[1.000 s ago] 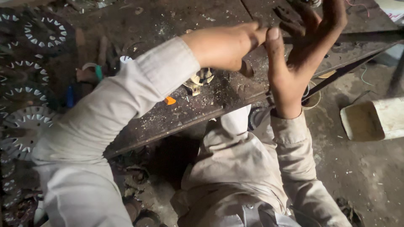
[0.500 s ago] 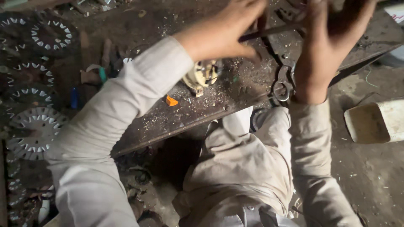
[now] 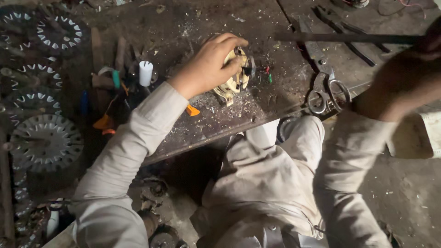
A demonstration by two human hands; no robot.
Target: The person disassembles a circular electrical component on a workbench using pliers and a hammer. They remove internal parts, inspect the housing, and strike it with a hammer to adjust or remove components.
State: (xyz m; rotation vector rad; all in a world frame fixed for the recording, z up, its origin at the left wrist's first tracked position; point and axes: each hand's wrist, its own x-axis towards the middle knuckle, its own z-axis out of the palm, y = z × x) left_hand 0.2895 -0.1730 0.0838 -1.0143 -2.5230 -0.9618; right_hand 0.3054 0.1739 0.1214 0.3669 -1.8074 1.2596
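Left hand (image 3: 209, 66): fingers curled down over a yellowish round motor part (image 3: 235, 78) — clamped on its top and sides.
Motor part: lies mid-bench, short of the front edge of the dark workbench (image 3: 216, 124).
Right hand (image 3: 406, 85): blurred at the right edge, closed on a long dark rod (image 3: 340, 38).
Scissors (image 3: 324, 89): lie near the bench edge — between the two hands.
White cylinder (image 3: 145, 72): stands left of the wrist, well apart.

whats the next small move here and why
Probably bring the rod down to the yellowish part. The left hand already grips that part on the bench, while the right hand holds the rod raised off to the side, above the scissors.
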